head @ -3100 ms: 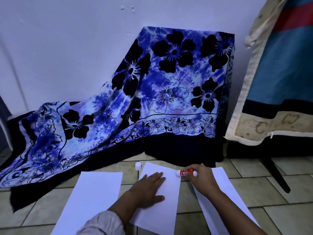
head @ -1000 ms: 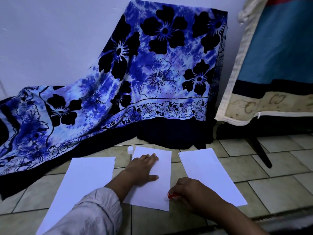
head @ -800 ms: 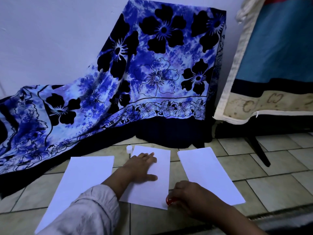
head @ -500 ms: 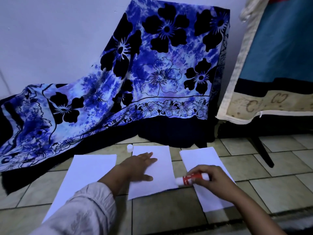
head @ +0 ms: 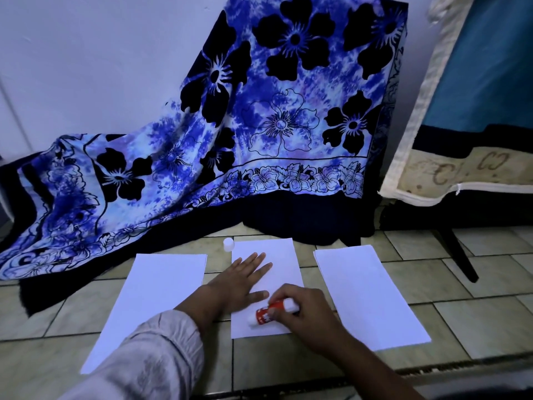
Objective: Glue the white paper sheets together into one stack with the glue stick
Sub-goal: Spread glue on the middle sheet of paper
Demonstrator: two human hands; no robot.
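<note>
Three white paper sheets lie side by side on the tiled floor: a left sheet (head: 153, 301), a middle sheet (head: 274, 255) and a right sheet (head: 366, 293). My left hand (head: 239, 284) rests flat on the middle sheet, fingers spread. My right hand (head: 305, 310) grips a red and white glue stick (head: 268, 313), whose tip points left and touches the lower part of the middle sheet. The stick's white cap (head: 228, 244) stands on the floor at the middle sheet's far left corner.
A blue flowered cloth (head: 259, 125) drapes over furniture against the wall behind the sheets. At the right stands a cushioned seat (head: 461, 168) with a dark leg (head: 458, 255) near the right sheet. A dark strip (head: 432, 368) runs along the floor nearest me.
My right hand has carried the glue stick from the gap beside the right sheet back onto the lower middle sheet. The left hand stays flat on that sheet.
</note>
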